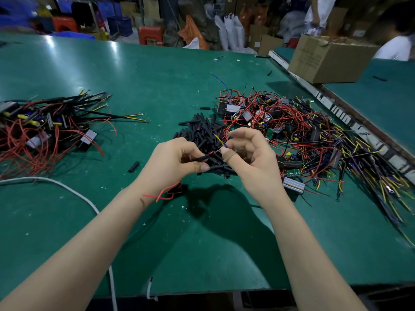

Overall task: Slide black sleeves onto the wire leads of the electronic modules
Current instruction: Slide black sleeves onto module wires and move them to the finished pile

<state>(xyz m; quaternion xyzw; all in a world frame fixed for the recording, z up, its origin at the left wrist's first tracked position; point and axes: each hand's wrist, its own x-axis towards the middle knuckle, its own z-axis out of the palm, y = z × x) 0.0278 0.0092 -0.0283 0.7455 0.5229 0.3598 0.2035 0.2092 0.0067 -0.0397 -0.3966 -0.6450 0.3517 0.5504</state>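
Nearest you, a white cable [74, 194] curves across the near-left part of the green table [157, 86] and runs off its near edge. Just beyond, your 2 hands meet above the table's middle. Your left hand [177, 160] is curled around a black sleeve [203, 158], thumb and fingers pinching it, with a second sleeve [219, 168] lying under the thumb tip. A red wire [164, 195] loops out below that wrist, and a dark module [176, 189] hangs partly hidden beneath the hand. Your right hand [251, 153] pinches the thin wire leads [221, 141], yellow and blue, between thumb and forefinger, right at the sleeve's mouth; the other fingers arch loosely above. Whether the leads have entered the sleeve you cannot tell, as the fingers cover the joint.

Directly behind your hands lies the heap of loose black sleeves [202, 129], and 1 stray sleeve [133, 167] sits apart to the left. Right of the heap sprawls a tangle of unsleeved modules [280, 122] with red, yellow and blue wires. On the left, well apart, rests a pile of finished modules [45, 122] whose leads carry black sleeves. Far right, a cardboard box [327, 58] stands on the neighbouring table, with a person in white [395, 48] behind it.
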